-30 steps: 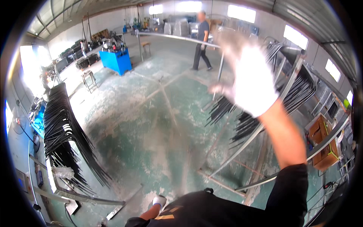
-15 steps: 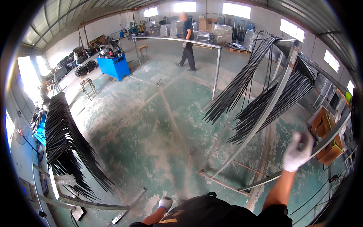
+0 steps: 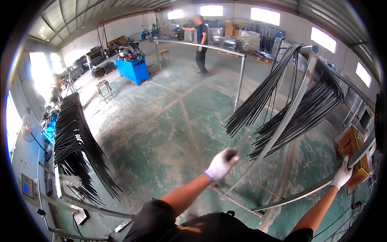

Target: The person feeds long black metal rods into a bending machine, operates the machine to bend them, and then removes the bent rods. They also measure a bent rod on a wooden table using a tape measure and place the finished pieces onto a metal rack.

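My left hand (image 3: 221, 165), in a white knit glove with a blue cuff, is raised over the floor in front of me. Its fingers are loosely curled, with a dark gap between them and the thumb, and nothing shows in it. To its right stands a grey metal rack (image 3: 297, 97) hung with bundles of thin black bent rods (image 3: 312, 109). My right hand (image 3: 342, 175), gloved as well, is closed on the curved-looking near bar of this rack. The lower rod ends hang just beyond my left hand, apart from it.
A second rack of black bent rods (image 3: 74, 137) stands at the left. Farther off are a blue machine cabinet (image 3: 133, 70), a bare metal frame (image 3: 201, 46), and a walking-area person (image 3: 201, 44) in dark clothes. An orange-brown cabinet (image 3: 350, 143) sits beyond my right hand.
My left hand has risen from low by my body and reached forward right. My right hand has moved outward onto the rack bar. The view has shifted, and the far person has an arm stretched out.
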{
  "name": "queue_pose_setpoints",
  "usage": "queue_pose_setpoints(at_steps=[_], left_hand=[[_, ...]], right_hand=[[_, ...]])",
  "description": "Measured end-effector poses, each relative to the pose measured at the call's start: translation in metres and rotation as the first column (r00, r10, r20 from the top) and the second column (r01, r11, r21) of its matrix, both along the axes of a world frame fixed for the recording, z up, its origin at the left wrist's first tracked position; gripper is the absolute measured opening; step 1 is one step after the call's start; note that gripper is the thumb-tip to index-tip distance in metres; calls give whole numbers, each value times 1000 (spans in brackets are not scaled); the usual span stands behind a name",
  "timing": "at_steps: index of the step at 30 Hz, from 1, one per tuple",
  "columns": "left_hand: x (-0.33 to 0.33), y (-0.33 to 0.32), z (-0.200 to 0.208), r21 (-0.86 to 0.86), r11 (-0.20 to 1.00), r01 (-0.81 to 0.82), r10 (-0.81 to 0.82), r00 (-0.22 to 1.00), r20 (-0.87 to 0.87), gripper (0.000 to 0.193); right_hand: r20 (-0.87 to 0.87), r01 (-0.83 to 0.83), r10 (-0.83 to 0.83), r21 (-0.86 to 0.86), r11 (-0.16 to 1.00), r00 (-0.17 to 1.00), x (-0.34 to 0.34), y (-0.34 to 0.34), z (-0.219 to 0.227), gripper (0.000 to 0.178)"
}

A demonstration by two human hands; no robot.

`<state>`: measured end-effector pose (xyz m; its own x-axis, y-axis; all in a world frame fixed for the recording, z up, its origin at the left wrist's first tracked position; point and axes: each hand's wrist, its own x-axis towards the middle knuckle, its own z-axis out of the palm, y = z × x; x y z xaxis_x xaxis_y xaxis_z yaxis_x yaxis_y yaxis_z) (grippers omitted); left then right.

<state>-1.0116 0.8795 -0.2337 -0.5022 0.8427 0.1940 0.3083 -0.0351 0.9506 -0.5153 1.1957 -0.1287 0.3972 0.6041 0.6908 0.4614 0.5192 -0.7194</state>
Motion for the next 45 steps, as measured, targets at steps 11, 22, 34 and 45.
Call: queue_pose_setpoints(at_steps=[11, 22, 34, 45], left_hand=[[73, 127, 79, 345, 938, -39, 180, 904, -388, 35], [69, 157, 52, 169, 985, -18, 68, 953, -294, 30], [77, 162, 37, 197, 980, 17, 10, 991, -135, 22], [79, 160, 39, 178, 984, -5, 28, 992, -122, 24]], right_hand=[[-156, -187, 177, -57, 981, 972, 17, 22, -16, 36], [-83, -138, 126, -155, 978, 989, 5, 7, -7, 46], [72, -76, 82, -84, 994, 994, 18, 13, -10, 46], [171, -31, 42, -70, 997, 984, 25, 17, -15, 46]])
